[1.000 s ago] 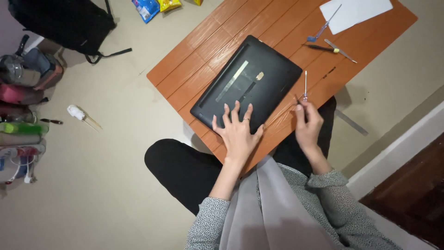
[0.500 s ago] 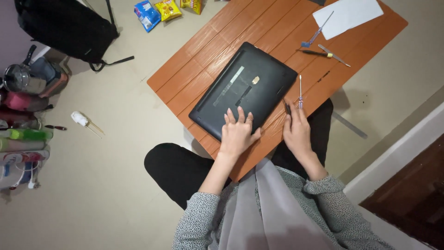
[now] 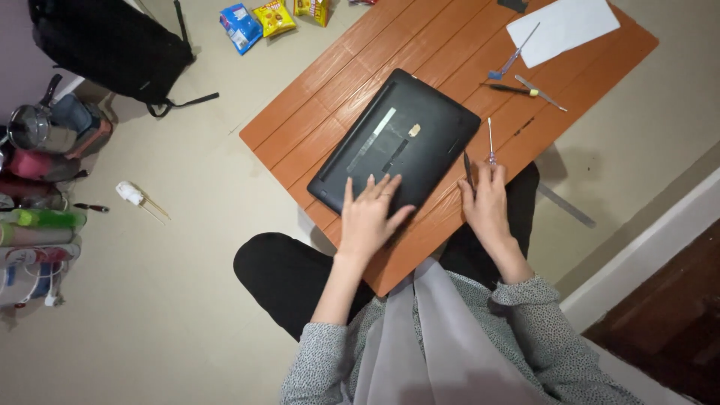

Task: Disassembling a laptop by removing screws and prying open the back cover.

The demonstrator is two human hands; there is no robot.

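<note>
Orange slatted surface (image 3: 330, 97), set diagonally in view. Black laptop (image 3: 397, 142) lies underside up near the near edge, long axis parallel to the slats. Pale rectangular label strip on its base plus one small tan sticker; any print is too small to read.

Left hand (image 3: 371, 217) flat on the laptop's near corner, fingers spread apart, gripping nothing. Right hand (image 3: 486, 206) at the near edge just beside the laptop, fingers together around a small screwdriver (image 3: 490, 139) and a dark pen-like tool (image 3: 467, 169); both shafts point away from the person. Handles hidden in the hand.

Far corner: white paper (image 3: 562, 28), two more screwdrivers (image 3: 514, 60) (image 3: 525, 90).

Floor beyond the far edge: blue, yellow and orange snack packets (image 3: 274, 16), one cut off by the frame. Black backpack (image 3: 112, 45) at left.
</note>
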